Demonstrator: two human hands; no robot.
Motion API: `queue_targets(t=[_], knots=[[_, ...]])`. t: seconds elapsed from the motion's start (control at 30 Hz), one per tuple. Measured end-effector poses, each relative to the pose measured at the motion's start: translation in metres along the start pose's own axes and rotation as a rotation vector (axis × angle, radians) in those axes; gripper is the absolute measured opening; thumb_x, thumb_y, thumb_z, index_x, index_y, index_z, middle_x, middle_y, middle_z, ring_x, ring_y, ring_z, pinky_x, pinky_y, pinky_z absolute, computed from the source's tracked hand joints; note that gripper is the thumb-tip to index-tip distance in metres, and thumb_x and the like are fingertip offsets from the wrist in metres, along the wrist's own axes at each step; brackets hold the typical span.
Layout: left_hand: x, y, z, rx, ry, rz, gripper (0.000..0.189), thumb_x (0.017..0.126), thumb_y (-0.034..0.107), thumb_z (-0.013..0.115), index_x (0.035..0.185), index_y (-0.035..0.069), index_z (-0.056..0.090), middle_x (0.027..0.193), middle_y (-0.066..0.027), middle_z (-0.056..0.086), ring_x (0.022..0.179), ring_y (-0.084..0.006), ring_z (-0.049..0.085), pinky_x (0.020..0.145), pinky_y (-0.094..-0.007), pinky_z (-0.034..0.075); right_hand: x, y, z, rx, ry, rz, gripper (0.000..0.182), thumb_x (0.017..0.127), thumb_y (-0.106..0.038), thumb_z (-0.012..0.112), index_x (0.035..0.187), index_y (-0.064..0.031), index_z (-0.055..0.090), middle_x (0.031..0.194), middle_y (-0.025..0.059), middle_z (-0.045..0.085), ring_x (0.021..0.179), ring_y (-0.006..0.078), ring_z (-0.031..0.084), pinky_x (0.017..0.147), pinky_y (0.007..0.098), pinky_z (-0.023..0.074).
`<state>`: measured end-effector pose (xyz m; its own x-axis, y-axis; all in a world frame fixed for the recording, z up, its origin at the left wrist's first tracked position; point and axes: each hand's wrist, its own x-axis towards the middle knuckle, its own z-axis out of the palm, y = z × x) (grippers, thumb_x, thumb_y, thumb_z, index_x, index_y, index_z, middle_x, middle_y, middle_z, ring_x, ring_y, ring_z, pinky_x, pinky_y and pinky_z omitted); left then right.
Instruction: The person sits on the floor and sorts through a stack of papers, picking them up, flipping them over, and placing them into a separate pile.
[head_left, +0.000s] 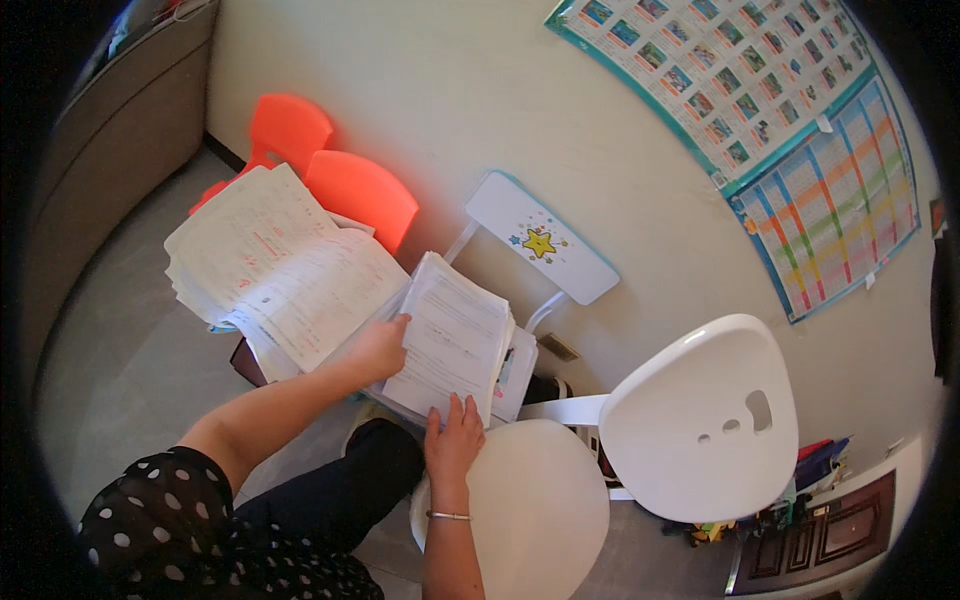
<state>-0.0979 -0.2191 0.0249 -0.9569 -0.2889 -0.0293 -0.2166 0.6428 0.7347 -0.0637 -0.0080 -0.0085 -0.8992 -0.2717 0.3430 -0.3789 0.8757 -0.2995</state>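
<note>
A thick stack of printed white sheets (461, 330) lies before me, tilted in view, on the seat of a small chair with a star on its back. My left hand (379, 349) is at the stack's left edge, fingers bent, one fingertip on the top sheet. Whether it pinches any paper is hidden. My right hand (455, 439) rests with spread fingers on the near edge of the stack. To the left of the stack, a pile of worn papers (292, 262) lies spread open, with handwriting and red marks.
Two orange plastic chairs (364, 193) stand behind the open papers, against the wall. The white star-printed chair back (544, 236) rises behind the stack. At right is a white chair with a round seat (540, 510) and a tall backrest (697, 420). Wall charts (720, 82) hang above.
</note>
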Motion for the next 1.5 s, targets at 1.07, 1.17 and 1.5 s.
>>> queue_targets(t=[1.07,1.17,1.5], knots=[[-0.138,-0.094,-0.134,0.091,0.462,0.285,0.028,0.074,0.007,0.068,0.103,0.005,0.07,0.109,-0.0089,0.069,0.108,-0.0262,0.061,0.094,-0.0413,0.045,0.024,-0.169,-0.004,0.442,-0.184,-0.471,0.025,0.078,-0.013,0.076,0.102,-0.0078,0.073,0.112,0.0105,0.065,0.097,0.0304,0.061,0.085,0.0398,0.0498],[-0.137,-0.094,-0.134,0.094,0.457,0.291,0.028,0.074,0.008,0.069,0.102,0.005,0.07,0.109,-0.0086,0.069,0.107,-0.0261,0.061,0.094,-0.0411,0.045,0.026,-0.172,-0.003,0.424,-0.158,-0.473,0.019,0.078,-0.011,0.075,0.097,-0.0072,0.074,0.107,0.009,0.067,0.094,0.0291,0.062,0.083,0.0387,0.0508],[-0.132,-0.093,-0.136,0.092,0.483,0.284,0.028,0.074,0.008,0.069,0.102,0.003,0.07,0.111,-0.0103,0.068,0.109,-0.0264,0.061,0.095,-0.0407,0.045,0.032,-0.181,-0.002,0.516,0.003,-0.449,0.006,0.086,-0.006,0.069,0.091,-0.0031,0.067,0.097,0.0122,0.068,0.085,0.03,0.066,0.074,0.0355,0.0542]])
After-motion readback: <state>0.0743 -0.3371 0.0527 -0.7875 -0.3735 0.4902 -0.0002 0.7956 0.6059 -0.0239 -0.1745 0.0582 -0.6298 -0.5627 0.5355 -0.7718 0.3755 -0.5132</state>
